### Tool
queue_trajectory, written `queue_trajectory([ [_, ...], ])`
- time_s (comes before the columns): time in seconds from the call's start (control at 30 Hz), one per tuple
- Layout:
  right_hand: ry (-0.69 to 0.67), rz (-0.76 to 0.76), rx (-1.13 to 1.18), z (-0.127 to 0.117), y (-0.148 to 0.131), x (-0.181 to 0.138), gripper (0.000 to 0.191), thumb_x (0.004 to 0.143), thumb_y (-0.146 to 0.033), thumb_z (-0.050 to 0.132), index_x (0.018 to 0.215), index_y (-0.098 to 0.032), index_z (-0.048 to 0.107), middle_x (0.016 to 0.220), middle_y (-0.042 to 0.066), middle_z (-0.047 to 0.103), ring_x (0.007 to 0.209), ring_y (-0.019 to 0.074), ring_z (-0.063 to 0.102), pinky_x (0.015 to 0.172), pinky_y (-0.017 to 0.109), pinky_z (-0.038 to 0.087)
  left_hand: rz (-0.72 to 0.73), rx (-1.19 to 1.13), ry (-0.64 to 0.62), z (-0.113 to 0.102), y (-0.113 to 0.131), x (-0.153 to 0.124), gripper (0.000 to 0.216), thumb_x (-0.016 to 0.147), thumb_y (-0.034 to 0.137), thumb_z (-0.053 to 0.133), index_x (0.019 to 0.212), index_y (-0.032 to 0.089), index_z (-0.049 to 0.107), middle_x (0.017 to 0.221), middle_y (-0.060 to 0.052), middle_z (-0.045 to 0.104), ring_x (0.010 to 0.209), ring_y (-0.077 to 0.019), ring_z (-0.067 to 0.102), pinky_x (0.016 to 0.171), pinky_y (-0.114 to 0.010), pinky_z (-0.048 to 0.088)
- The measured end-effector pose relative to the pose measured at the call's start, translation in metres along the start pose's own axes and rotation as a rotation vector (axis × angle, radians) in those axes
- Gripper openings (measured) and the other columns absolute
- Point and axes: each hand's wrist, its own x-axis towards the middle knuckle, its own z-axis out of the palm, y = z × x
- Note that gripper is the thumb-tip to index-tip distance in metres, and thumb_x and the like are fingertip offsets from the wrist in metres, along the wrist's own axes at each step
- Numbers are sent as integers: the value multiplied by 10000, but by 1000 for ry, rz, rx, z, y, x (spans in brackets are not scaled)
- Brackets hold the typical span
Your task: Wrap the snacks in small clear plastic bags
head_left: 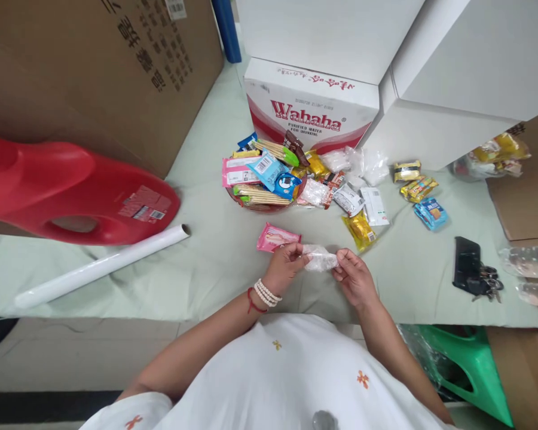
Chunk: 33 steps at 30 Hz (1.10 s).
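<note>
Between my two hands a crinkled clear plastic bag [319,259] is held out above the table's front part. My left hand [286,267], with a beaded bracelet at its wrist, pinches the bag's left end. Its right end is gripped by the fingertips of my right hand [355,275]. A pink snack packet [275,236] lies just beyond my left hand, partly covered by it. Behind that stands a round reddish dish [264,208] heaped with wrapped snacks and bundled sticks. Yellow packets [361,230] and white packets [373,206] lie beyond my right hand.
A Wahaba-style white and red carton [311,113] stands behind the dish. To the left are a red jug [85,191], a white roll [103,266] and a big brown box [94,71]. On the right lie a blue packet [431,213], a phone [466,263] and keys [491,283].
</note>
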Motion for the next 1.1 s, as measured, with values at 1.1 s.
queue_trajectory([
  [1.1,-349,-1335,-1520,125,-30,112,361,1095,-263,373,936,-208,692,915,86,658,985,262,494,918,416,380,-172,97,365,-103,-1,-101,447,785,613,732,787,185,604,632,62,419,597,-107,330,565,-245,280],
])
